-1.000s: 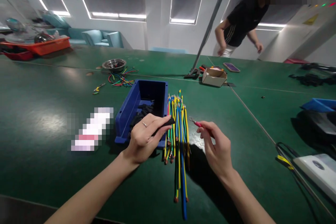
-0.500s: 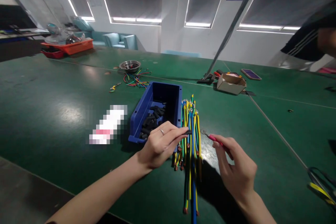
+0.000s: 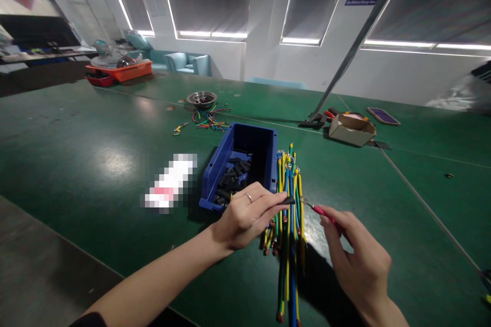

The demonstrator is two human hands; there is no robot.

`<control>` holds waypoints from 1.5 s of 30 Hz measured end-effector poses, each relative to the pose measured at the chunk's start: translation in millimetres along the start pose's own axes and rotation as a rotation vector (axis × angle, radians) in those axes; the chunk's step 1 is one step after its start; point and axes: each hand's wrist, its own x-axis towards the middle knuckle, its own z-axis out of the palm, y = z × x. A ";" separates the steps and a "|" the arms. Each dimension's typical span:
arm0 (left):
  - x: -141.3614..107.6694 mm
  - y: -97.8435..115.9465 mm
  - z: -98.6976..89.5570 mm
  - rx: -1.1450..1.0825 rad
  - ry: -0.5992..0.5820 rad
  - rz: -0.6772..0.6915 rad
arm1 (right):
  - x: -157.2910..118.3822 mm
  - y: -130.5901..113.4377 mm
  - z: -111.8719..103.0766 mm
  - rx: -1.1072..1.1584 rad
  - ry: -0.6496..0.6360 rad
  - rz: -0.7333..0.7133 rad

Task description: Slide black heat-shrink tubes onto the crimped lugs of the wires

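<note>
My left hand [image 3: 245,217], with a ring on one finger, pinches a short black sleeve [image 3: 288,200] whose end points right. Between the thumb and fingers of my right hand [image 3: 356,255] is a red cable [image 3: 321,210] tipped with a silver metal lug [image 3: 305,201]. The lug faces the sleeve's end across a small gap; most of the cable is hidden in the palm. Beneath both hands lies a bundle of yellow-green and blue cables [image 3: 293,245] with metal lugs at the far ends. A blue bin [image 3: 209,191] left of the bundle holds many black sleeves [image 3: 230,181].
On the green table [image 3: 95,204] farther back are a metal bowl [image 3: 202,100], thin coloured wires [image 3: 209,118] and an orange tray [image 3: 130,71]. A cardboard box [image 3: 351,132] stands beside a grey pole [image 3: 345,59] at the back right. A blurred patch [image 3: 172,181] lies left of the bin.
The view has turned left, so the table's things sit farther right. The sleeve and the lug are closer together. The person at the right has mostly left the view.
</note>
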 end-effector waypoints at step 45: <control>-4.8 4.4 2.6 -0.053 -0.115 0.074 | 5.9 -4.1 -12.0 -0.020 -0.053 -0.102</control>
